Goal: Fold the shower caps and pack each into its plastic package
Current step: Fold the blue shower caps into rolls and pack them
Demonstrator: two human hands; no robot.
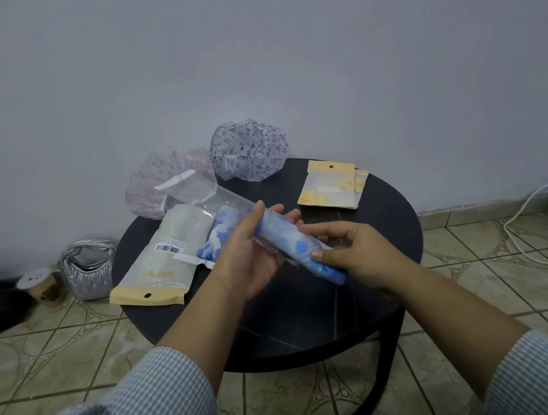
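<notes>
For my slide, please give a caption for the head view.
Both hands, left hand and right hand, slide a rolled blue shower cap into its clear package.

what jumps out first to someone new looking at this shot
Both hands hold a rolled blue shower cap above the round black table: the left hand cradles it, the right hand pinches its near end. Behind, two unfolded shower caps puff up at the table's far edge.

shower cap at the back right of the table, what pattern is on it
Dark blue music notes on translucent white shower cap, seen in the head view.
</notes>
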